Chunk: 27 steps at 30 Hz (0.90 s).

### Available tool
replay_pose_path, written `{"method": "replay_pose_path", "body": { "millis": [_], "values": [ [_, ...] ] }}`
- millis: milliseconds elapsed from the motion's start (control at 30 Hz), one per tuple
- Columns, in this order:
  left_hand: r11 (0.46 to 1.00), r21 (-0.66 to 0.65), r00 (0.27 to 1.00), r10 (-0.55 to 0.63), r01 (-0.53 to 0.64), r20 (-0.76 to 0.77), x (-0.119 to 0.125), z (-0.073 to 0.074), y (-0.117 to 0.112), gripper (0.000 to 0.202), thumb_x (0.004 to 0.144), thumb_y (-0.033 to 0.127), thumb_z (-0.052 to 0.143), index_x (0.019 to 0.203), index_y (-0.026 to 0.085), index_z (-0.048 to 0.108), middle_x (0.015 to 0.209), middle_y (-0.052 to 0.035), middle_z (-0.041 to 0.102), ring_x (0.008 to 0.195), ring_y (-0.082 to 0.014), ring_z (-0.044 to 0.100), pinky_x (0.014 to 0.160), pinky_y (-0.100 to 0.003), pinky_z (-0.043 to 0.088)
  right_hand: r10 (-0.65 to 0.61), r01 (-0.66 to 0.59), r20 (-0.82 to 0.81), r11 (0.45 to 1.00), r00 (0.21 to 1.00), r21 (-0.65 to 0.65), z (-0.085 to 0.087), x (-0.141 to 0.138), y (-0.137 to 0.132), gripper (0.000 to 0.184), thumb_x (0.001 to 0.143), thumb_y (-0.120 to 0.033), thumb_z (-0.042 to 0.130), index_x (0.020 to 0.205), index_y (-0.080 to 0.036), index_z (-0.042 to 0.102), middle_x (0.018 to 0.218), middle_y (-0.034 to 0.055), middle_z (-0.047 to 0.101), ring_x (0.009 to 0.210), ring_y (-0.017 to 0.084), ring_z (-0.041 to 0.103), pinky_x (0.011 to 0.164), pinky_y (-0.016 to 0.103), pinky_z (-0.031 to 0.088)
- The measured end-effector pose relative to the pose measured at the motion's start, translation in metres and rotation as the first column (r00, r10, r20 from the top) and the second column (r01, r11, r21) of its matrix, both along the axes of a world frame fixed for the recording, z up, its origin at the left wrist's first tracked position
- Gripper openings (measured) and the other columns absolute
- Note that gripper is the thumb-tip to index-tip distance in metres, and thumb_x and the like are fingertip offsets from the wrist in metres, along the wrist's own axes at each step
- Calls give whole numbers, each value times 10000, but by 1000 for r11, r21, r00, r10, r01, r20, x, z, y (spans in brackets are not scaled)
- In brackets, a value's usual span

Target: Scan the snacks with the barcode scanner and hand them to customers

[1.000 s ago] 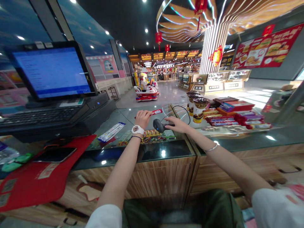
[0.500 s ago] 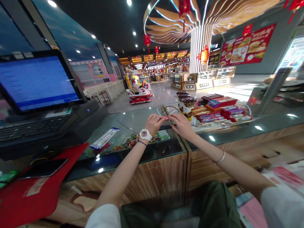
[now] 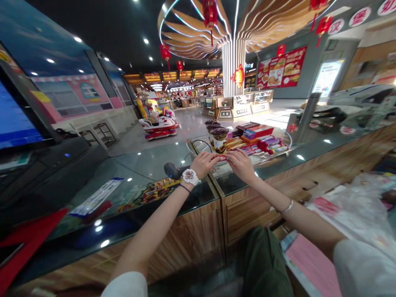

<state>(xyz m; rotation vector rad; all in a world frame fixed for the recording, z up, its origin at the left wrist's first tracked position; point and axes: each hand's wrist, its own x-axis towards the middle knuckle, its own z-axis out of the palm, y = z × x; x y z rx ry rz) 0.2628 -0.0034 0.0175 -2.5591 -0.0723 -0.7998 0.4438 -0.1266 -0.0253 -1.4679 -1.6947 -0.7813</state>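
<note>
Both hands meet over the glass counter (image 3: 145,159) on one small red snack packet (image 3: 220,157). My left hand (image 3: 204,162), with a white watch at the wrist, pinches its left end. My right hand (image 3: 241,163) pinches its right end. A dark barcode scanner (image 3: 172,170) lies on the glass just left of my left wrist, with its cable looping behind. Three paper cups with brown tops (image 3: 219,138) stand right behind the hands.
Stacked snack bars and boxes (image 3: 258,140) lie right of the cups. A till with a blue screen (image 3: 15,123) stands at far left. A long white-blue packet (image 3: 95,197) lies on the glass. Pink papers (image 3: 312,260) sit lower right.
My right hand has let go of the scanner, which now lies on the glass, and has joined my left hand on the red packet. The view has swung to the right.
</note>
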Motion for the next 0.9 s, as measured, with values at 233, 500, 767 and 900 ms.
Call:
{"method": "replay_pose_path", "body": {
  "millis": [233,500,767,900],
  "values": [
    [994,-1,993,-111,111,33,39,-7,1,332,937,116,519,1250,178,612,1229,-90,688,1058,-207,641,943,-368,471,-104,104,-51,995,993,-1,-1,57,-24,287,987,-214,427,1178,-215,641,1193,99,709,1120,228,643,1130,476,362],
    [996,-66,997,-64,62,-31,107,-15,-1,322,936,98,489,1189,214,651,1231,-80,692,999,-207,656,897,-368,488,-231,231,-5,973,973,-21,-8,112,-21,332,933,-158,446,1230,-164,595,1270,135,655,1203,257,584,1138,471,351],
    [985,-160,994,44,-60,-101,149,-20,3,240,961,165,496,1070,213,704,1291,-63,671,1056,-221,641,934,-377,495,-366,371,61,916,929,-154,-14,151,-2,245,927,-137,469,1121,-169,617,1202,132,667,1111,266,584,1097,446,343],
    [975,-193,982,79,-112,-170,160,-20,8,239,939,151,509,954,201,742,1374,-50,625,1086,-227,633,954,-392,500,-400,412,99,878,911,-242,-19,161,8,221,945,-155,475,1105,-164,627,1172,136,669,1053,269,584,987,387,403]
  ]
}}
